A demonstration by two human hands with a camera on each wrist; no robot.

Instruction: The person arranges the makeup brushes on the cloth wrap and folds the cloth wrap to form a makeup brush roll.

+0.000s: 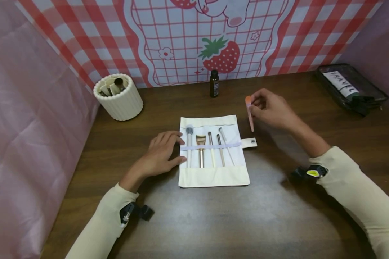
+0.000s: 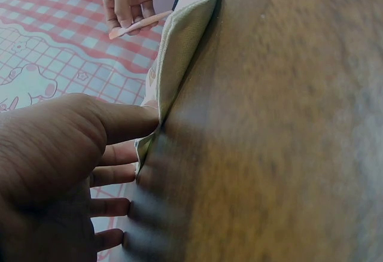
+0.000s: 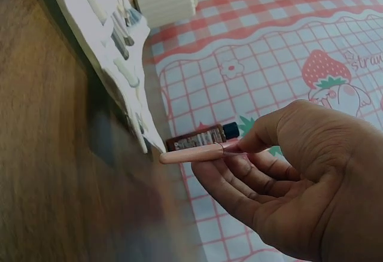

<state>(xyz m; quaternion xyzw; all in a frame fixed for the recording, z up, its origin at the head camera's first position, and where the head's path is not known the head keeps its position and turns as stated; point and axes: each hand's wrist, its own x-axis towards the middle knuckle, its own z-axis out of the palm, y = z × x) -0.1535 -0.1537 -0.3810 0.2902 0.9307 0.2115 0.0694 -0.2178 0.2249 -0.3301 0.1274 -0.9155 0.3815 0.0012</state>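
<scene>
In the head view, a person in cream sleeves (image 1: pixel 353 190) works at a wooden tabletop (image 1: pixel 227 223), the right hand (image 1: pixel 273 109) pinching a slim pink tool (image 1: pixel 251 120) with an orange end, held just beyond the upper right corner of an unfolded white brush roll (image 1: pixel 214 177). The left hand (image 1: pixel 160 153), fingers relaxed and apart, touches the roll's left edge. Five tools (image 1: pixel 201 153) lie in the roll under a lavender band (image 1: pixel 227 145), and a snap tab (image 1: pixel 249 142) juts from its right side. A dark bottle (image 1: pixel 214 86) stands behind the roll, a ribbed white pot (image 1: pixel 121 106) of brushes (image 1: pixel 115 87) stands at left, and a black pouch (image 1: pixel 353 86) marked "TRAVEL" lies at far right.

In the left wrist view, the left thumb (image 2: pixel 125 121) rests at the roll's edge, the other fingers spaced apart; the right hand and pink tool appear beyond.

In the right wrist view, thumb and fingers grip the pink tool, its rounded end pointing toward the roll, the bottle behind it.
</scene>
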